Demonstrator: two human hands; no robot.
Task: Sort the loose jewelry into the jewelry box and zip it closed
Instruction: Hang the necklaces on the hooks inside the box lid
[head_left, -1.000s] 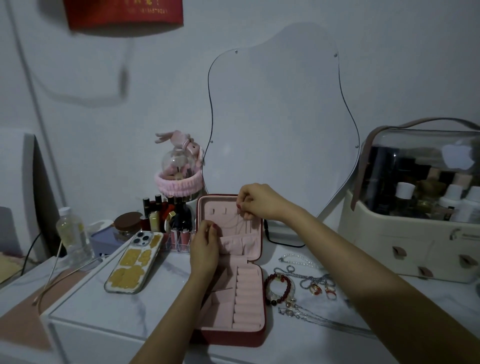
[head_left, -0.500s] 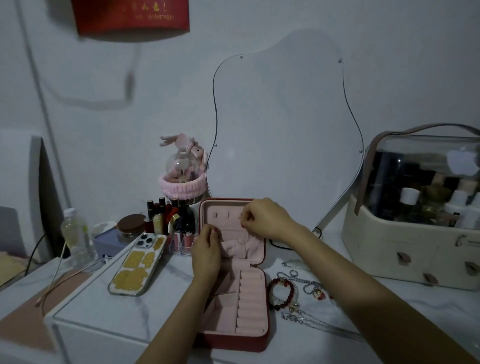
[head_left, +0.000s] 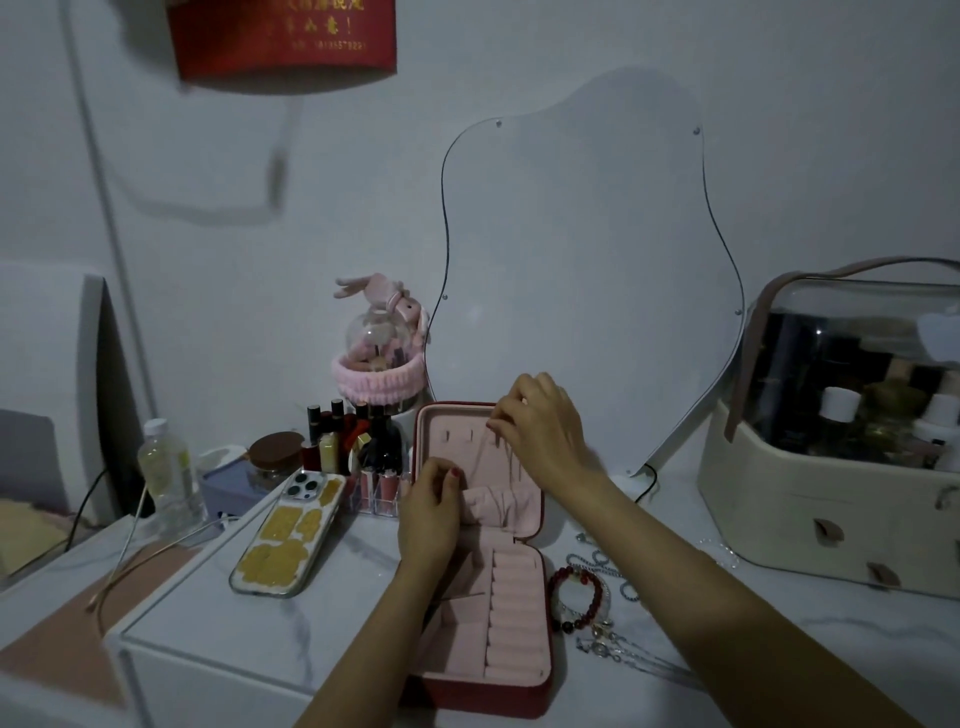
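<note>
Jewelry box, open near the desk's front edge, lid upright so the right hand fingers pinch a thin chain to its hooks, left hand fingers pinching its lower end; loose jewelry beside.

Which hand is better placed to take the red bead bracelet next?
Right. The red bead bracelet lies right of the open pink jewelry box, under the right forearm; the left hand is across the box.
</note>
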